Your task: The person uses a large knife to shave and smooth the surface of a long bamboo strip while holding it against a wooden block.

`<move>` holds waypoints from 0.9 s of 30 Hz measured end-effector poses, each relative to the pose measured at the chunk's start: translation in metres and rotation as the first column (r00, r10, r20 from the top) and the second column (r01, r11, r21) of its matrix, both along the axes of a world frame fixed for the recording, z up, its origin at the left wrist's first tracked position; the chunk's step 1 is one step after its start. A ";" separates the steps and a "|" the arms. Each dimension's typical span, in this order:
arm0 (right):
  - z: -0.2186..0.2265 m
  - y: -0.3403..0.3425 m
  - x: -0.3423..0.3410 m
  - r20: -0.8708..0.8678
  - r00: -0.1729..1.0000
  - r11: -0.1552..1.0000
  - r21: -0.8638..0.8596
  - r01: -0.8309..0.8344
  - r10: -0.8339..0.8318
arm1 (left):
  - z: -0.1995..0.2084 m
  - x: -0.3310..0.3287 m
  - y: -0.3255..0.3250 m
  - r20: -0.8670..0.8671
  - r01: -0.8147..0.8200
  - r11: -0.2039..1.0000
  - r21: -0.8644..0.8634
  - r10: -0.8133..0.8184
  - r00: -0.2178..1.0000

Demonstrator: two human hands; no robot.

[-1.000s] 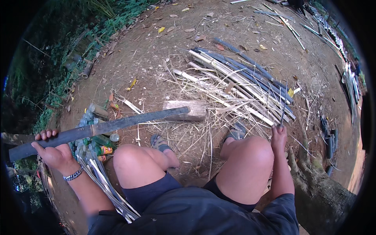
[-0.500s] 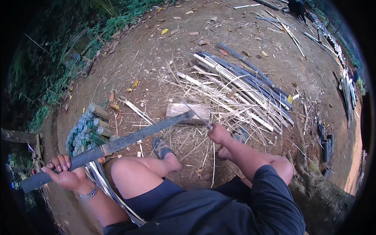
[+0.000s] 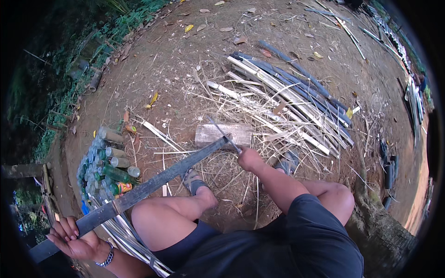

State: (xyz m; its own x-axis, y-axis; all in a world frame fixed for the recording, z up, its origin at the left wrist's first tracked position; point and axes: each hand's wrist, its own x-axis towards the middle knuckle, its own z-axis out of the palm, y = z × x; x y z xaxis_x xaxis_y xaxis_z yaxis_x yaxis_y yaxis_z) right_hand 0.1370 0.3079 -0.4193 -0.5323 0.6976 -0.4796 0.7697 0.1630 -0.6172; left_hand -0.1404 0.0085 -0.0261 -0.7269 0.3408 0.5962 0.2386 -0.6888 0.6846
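A long dark piece of bamboo (image 3: 157,180) slants from the lower left up to the middle. Near its lower end my left hand (image 3: 74,238) grips it from beneath, fingers curled over the side. Its far end rests at a pale wooden block (image 3: 208,135) on the ground between my feet. My right hand (image 3: 251,160) is closed round the handle of a thin-bladed knife (image 3: 219,128). The blade points up and left, crossing the bamboo's far end above the block. The knife handle is mostly hidden inside my fist.
Split bamboo strips (image 3: 292,111) and dark poles lie piled beyond the block, at right. Plastic bottles (image 3: 118,173) are stacked at left. Thin strips (image 3: 132,241) lie beside my left leg. A tree root (image 3: 380,231) is at lower right; plants (image 3: 46,116) edge the left.
My left hand and the bamboo's near end have dropped lower. My right hand has shifted slightly left and down, and the knife blade now lies across the bamboo's tip further left.
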 end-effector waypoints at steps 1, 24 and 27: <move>0.040 -0.011 -0.014 -0.038 0.996 0.996 0.005 -0.084 0.084 | 0.002 0.006 -0.005 -0.041 0.046 0.999 0.010 -0.046 0.998; 0.001 -0.004 -0.004 -0.036 0.995 0.994 -0.061 0.089 -0.092 | 0.019 0.027 0.026 -0.104 0.182 0.982 0.057 -0.175 0.979; -0.002 -0.026 0.011 -0.031 0.992 0.987 -0.106 0.118 -0.122 | 0.017 0.025 0.024 -0.070 0.126 0.991 0.038 -0.123 0.990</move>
State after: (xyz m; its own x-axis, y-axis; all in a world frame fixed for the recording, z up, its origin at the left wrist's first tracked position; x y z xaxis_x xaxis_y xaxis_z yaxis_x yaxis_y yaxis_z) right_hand 0.1484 0.2819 -0.4209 -0.4666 0.7047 -0.5345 0.7562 0.0044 -0.6543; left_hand -0.1158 0.0322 -0.0088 -0.6382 0.4001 0.6578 0.1934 -0.7437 0.6400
